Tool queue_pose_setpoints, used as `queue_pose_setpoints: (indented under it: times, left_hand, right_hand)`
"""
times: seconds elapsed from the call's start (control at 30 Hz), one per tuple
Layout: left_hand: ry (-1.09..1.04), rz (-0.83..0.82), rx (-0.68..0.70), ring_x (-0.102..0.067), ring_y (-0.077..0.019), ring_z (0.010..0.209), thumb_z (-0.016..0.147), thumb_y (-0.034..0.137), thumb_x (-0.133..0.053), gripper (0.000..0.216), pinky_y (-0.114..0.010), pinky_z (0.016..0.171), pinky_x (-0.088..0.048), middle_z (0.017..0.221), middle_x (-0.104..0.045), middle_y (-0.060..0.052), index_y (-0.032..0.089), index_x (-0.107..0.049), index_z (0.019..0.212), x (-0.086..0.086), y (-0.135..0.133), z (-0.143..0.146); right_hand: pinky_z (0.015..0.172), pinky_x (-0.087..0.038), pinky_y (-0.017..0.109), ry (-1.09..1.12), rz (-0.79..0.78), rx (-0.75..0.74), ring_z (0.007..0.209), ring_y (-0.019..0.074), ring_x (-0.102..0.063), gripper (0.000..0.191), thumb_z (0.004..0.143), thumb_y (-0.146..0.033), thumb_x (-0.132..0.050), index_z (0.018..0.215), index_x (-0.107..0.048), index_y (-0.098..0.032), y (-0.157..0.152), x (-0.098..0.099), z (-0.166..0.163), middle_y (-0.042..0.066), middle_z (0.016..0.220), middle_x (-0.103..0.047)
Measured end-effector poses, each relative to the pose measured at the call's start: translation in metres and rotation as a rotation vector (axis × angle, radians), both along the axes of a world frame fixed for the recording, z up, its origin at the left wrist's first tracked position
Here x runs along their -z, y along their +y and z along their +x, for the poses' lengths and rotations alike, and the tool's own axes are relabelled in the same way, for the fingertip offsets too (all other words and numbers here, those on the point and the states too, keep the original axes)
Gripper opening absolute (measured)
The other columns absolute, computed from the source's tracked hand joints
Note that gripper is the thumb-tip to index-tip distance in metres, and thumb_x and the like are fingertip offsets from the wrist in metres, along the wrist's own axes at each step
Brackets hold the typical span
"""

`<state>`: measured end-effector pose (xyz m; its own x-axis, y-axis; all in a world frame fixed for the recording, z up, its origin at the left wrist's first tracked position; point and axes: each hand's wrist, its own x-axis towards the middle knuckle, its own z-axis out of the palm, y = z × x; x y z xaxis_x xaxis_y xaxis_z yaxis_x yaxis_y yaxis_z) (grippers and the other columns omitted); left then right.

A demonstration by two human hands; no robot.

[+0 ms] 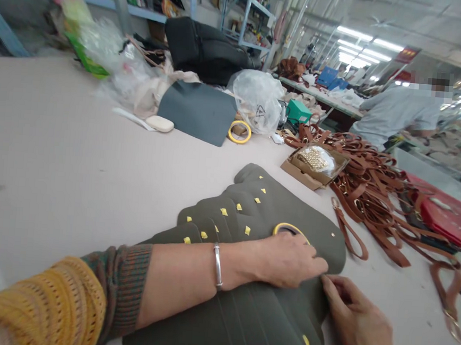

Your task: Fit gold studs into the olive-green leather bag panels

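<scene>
A fanned stack of dark olive leather panels [259,212] with small yellow tape squares lies on the beige table [56,153]. My left hand [287,259] lies palm down on the stack, fingers together and reaching toward the right edge. A yellow tape roll [290,229] sits just behind its knuckles. My right hand [358,321] comes in from the lower right. Its fingertips pinch the edge of a panel where they meet my left fingertips. A silver bangle [218,266] rings my left wrist.
A heap of brown leather straps [373,189] lies to the right, beside an open cardboard box of gold hardware [315,160]. Red panels [450,216] sit far right. Behind are a grey panel [197,111], a second tape roll [239,132] and plastic bags [258,100]. Another person [399,108] works beyond.
</scene>
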<state>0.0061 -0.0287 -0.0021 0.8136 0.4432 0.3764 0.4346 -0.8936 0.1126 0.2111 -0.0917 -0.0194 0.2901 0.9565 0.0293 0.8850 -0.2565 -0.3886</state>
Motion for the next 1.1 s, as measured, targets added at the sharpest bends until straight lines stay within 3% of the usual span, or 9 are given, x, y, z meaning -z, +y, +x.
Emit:
queue_pose_setpoints:
  times: [0.17,0.47,0.73,0.83,0.97,1.1]
  left_hand:
    - [-0.05,0.074,0.022,-0.063,-0.0221,0.075,0.091,0.014,-0.042,0.014,-0.034,0.05,-0.044,0.083,-0.062,-0.007,0.016,-0.056,0.092,-0.002,-0.006,-0.001]
    - [-0.028,0.062,-0.049,-0.066,-0.0215,0.072,0.094,0.015,-0.039,0.017,-0.032,0.051,-0.05,0.08,-0.063,-0.007,0.015,-0.055,0.092,-0.003,-0.011,0.002]
    - [0.059,-0.07,-0.153,-0.066,-0.0243,0.076,0.088,0.009,-0.043,0.013,-0.035,0.058,-0.053,0.084,-0.064,-0.008,0.014,-0.054,0.093,0.002,-0.007,0.003]
    - [0.055,-0.063,-0.102,-0.064,-0.0223,0.083,0.087,0.007,-0.044,0.014,-0.032,0.063,-0.052,0.089,-0.064,-0.008,0.015,-0.053,0.094,0.001,-0.004,0.002]
    - [-0.035,-0.057,-0.035,-0.062,-0.0166,0.079,0.088,0.01,-0.046,0.015,-0.026,0.059,-0.047,0.09,-0.063,-0.003,0.018,-0.054,0.098,-0.003,0.0,-0.001]
    - [-0.136,-0.074,0.001,-0.063,-0.0132,0.076,0.092,0.016,-0.046,0.016,-0.024,0.059,-0.045,0.085,-0.064,0.001,0.02,-0.055,0.105,-0.002,0.002,0.0]
  right_hand:
    - [0.05,-0.045,0.028,0.011,-0.024,-0.051,0.061,0.0237,-0.069,0.038,0.07,-0.062,-0.051,0.078,-0.072,-0.03,0.004,0.003,0.007,0.0,0.067,-0.072]
    - [0.059,-0.048,0.034,0.063,-0.183,0.022,0.069,0.0278,-0.068,0.047,0.061,-0.068,-0.05,0.075,-0.071,-0.028,0.011,-0.003,0.005,0.003,0.067,-0.072]
    - [0.062,-0.044,0.031,0.26,-0.241,-0.174,0.065,0.0214,-0.061,0.041,0.073,-0.058,-0.051,0.067,-0.068,-0.021,-0.004,-0.009,-0.005,0.004,0.065,-0.069]
    - [0.056,-0.042,0.028,0.284,-0.174,-0.165,0.057,0.0179,-0.057,0.034,0.074,-0.051,-0.056,0.073,-0.069,-0.02,-0.006,-0.01,-0.008,0.001,0.059,-0.064]
    - [0.049,-0.04,0.025,0.491,0.071,-0.06,0.05,0.0137,-0.05,0.036,0.072,-0.052,-0.065,0.083,-0.07,-0.017,-0.009,-0.011,-0.005,-0.001,0.055,-0.059]
    - [0.059,-0.049,0.027,0.563,0.288,-0.047,0.06,0.0151,-0.058,0.033,0.078,-0.046,-0.066,0.092,-0.071,-0.017,-0.012,-0.009,-0.006,0.002,0.068,-0.066]
